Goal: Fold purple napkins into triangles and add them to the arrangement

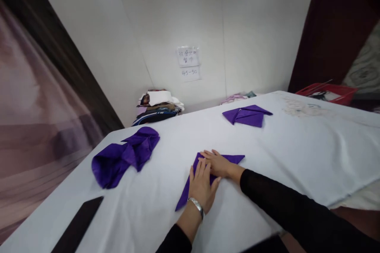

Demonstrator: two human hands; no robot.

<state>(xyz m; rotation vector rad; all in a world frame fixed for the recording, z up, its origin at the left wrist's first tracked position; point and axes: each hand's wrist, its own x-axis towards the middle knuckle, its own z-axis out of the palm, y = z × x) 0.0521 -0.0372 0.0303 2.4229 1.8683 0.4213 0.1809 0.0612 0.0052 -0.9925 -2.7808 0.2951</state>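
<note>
Black sleeves [282, 201] end in slightly parted fingers [202, 168], flat atop folded purple cloth [185, 192].

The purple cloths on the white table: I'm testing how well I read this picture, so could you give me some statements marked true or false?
1. The left hand and the right hand are both over one purple cloth. True.
2. The bracelet is on the right wrist. False: the bracelet is on the left wrist.
3. The lower wall paper reads 45-50. True.
4. The clothes pile stands right of the wall papers. False: the clothes pile is to their left.
5. The red container is on the right side of the view. True.
6. A hand touches the crumpled cloth on the left. False: the crumpled cloth lies apart from both hands.
</note>
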